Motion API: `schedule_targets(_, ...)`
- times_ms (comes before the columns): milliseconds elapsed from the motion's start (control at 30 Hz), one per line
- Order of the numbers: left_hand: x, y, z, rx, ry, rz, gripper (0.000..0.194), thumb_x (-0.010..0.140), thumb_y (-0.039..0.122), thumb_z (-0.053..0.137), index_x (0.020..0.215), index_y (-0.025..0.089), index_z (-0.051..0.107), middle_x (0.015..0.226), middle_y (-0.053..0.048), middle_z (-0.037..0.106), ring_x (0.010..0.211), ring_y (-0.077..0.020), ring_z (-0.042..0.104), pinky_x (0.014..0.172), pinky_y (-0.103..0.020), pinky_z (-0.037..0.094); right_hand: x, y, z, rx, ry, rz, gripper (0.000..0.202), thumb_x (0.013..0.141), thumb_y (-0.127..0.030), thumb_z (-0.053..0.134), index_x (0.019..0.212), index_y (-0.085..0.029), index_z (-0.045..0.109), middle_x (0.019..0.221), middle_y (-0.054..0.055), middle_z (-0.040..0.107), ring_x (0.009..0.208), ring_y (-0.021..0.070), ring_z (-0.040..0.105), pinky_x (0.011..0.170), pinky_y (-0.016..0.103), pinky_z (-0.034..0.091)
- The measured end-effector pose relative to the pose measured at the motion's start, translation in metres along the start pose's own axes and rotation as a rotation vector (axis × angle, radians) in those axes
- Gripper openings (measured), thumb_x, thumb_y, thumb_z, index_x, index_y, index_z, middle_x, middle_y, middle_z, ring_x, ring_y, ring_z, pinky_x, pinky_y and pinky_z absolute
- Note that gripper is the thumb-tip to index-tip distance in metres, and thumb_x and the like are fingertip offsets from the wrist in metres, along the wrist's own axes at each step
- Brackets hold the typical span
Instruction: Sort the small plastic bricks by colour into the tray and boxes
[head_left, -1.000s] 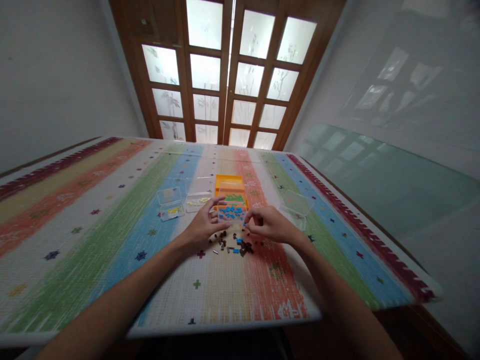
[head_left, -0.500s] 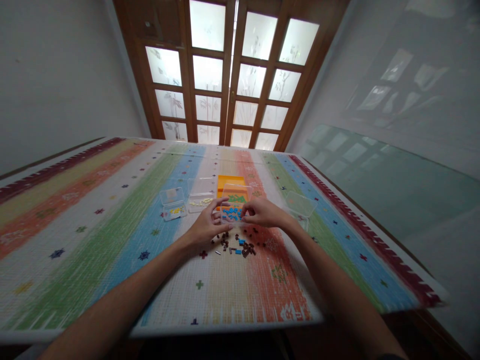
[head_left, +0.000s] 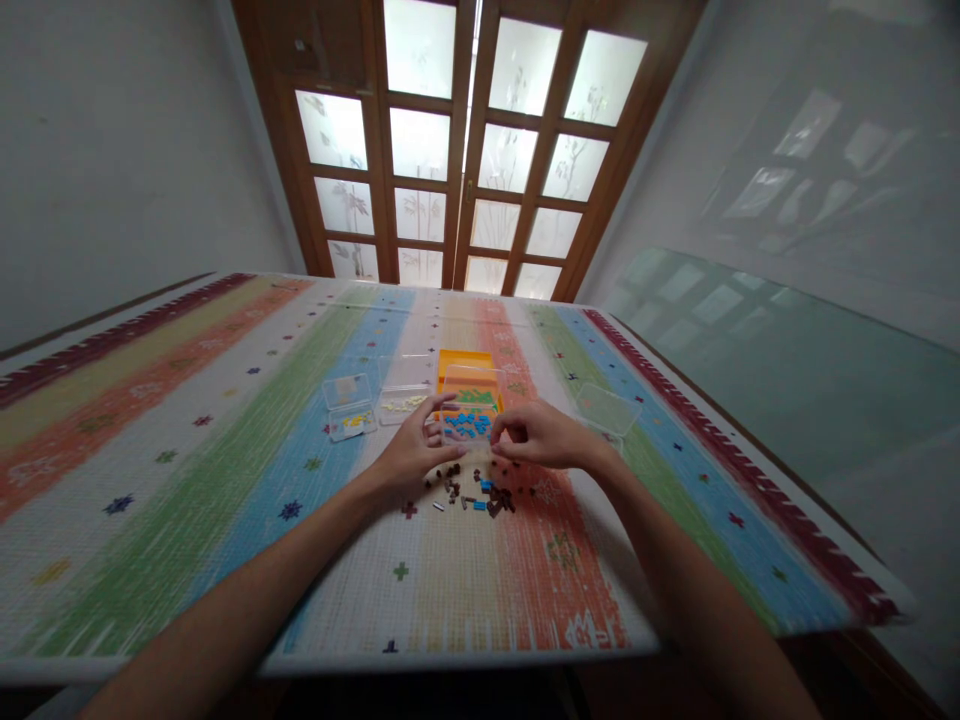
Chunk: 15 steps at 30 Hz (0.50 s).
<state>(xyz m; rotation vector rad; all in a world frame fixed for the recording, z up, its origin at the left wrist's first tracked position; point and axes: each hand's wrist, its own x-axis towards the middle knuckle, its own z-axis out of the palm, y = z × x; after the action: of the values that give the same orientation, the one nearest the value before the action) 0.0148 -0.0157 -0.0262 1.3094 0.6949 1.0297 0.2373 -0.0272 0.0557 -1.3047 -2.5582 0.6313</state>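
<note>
My left hand [head_left: 411, 442] curves around the left side of a clear plastic box [head_left: 448, 438], thumb at its near edge and fingers at its far left. Several small blue toy bricks [head_left: 466, 425] lie inside the box. At the box's right edge is my right hand [head_left: 541, 435], its fingers bent and the fingertips close together; whatever they may pinch is too small to make out. On the cloth just below both hands, small brown pieces [head_left: 501, 500] are scattered, with a blue brick [head_left: 480, 506] and another blue piece among them.
Behind the box stands an orange tray [head_left: 465, 358], with green pieces [head_left: 477, 398] in front. Open clear cases with yellow pieces [head_left: 356, 421] and cream pieces [head_left: 405, 404] sit at left. Another clear case [head_left: 611, 408] lies beyond my right wrist, on the striped tablecloth [head_left: 450, 580].
My right hand has drawn slightly back from over the blue bricks to the box's near right edge. My left hand stays at the box. The view has shifted slightly.
</note>
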Motion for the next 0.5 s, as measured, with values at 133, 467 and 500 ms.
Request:
schedule_targets(133, 0.001, 0.000, -0.001, 0.019, 0.008, 0.019, 0.073, 0.067, 0.015, 0.084, 0.131, 0.022, 0.049, 0.138, -0.014, 0.054, 0.108, -0.0236, 0.069, 0.096, -0.041, 0.057, -0.008, -0.006, 0.014, -0.021, -0.125, -0.029, 0.013, 0.080, -0.018, 0.064, 0.081, -0.017, 0.077, 0.060, -0.002, 0.062, 0.054, 0.0086, 0.049, 0.055, 0.021, 0.030)
schedule_targets(467, 0.000, 0.001, 0.000, 0.058, 0.002, 0.036, 0.072, 0.069, 0.017, 0.083, 0.132, 0.024, 0.049, 0.138, -0.013, 0.056, 0.105, -0.0236, 0.070, 0.095, -0.041, 0.058, -0.012, -0.004, 0.040, -0.114, -0.129, 0.029, 0.016, 0.085, -0.017, 0.062, 0.089, -0.018, 0.077, 0.073, 0.003, 0.072, 0.065, 0.0131, 0.059, 0.060, 0.022, 0.035)
schedule_targets(500, 0.000, 0.002, 0.000, 0.056, 0.006, 0.027, 0.073, 0.068, 0.016, 0.083, 0.132, 0.024, 0.049, 0.139, -0.013, 0.055, 0.104, -0.0229, 0.071, 0.094, -0.041, 0.058, -0.012, -0.003, 0.040, -0.111, -0.125, 0.033, 0.016, 0.085, -0.017, 0.061, 0.089, -0.017, 0.077, 0.074, 0.004, 0.072, 0.065, 0.0130, 0.059, 0.060, 0.022, 0.035)
